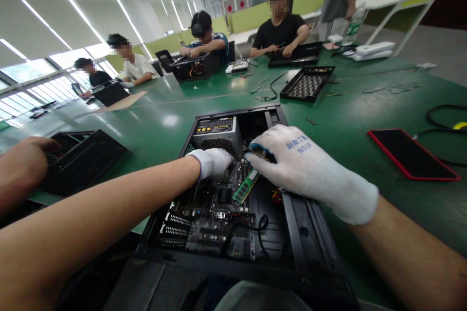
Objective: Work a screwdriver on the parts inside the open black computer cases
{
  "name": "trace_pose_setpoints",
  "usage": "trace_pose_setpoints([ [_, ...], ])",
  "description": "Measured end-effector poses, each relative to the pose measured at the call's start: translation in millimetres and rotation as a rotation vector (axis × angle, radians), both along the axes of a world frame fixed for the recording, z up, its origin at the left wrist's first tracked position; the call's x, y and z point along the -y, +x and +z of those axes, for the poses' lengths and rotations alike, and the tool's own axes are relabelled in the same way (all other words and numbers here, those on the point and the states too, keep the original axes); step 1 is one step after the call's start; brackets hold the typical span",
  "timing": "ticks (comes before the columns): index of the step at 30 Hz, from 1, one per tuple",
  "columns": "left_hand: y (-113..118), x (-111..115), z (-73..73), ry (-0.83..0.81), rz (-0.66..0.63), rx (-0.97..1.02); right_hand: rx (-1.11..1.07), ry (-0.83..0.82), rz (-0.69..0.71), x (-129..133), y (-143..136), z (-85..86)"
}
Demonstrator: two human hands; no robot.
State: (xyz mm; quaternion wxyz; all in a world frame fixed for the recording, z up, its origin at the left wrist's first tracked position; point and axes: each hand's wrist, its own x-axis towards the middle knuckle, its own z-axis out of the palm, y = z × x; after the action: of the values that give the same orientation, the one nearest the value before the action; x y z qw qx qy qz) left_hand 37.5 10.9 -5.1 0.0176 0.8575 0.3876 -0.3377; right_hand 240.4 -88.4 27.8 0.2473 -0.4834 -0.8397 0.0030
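An open black computer case [302,223] lies before me with its motherboard [207,233] facing up. My left hand [217,163], in a white glove, reaches in beside the power supply [219,131]. Its fingers are curled down at the board, and whatever they pinch is hidden. From the right comes my right hand [284,153], gloved too, with thumb and fingers bent over the board's edge. A green RAM stick [245,188] slants out from under that thumb, its upper end covered by the hand. Cables [277,197] show below the right palm.
A red-edged black tablet-like panel [412,154] lies to the right on the green table [350,121]. Beyond the case is a black tray-like panel [308,82]. Another case [87,160] and a co-worker's hand [40,146] are at left. Several people work across the table.
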Motion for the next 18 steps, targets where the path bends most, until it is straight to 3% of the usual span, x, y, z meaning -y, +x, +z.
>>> trace_pose_setpoints([
  [9, 4.6, 1.1, 5.2, 0.005, -0.024, -0.019, -0.007, -0.002, 0.000, -0.1, 1.1, -0.7],
  [18, 4.1, -1.9, 1.5, -0.021, -0.041, -0.028, 0.005, -0.011, 0.001, -0.8, 0.2, -0.8],
])
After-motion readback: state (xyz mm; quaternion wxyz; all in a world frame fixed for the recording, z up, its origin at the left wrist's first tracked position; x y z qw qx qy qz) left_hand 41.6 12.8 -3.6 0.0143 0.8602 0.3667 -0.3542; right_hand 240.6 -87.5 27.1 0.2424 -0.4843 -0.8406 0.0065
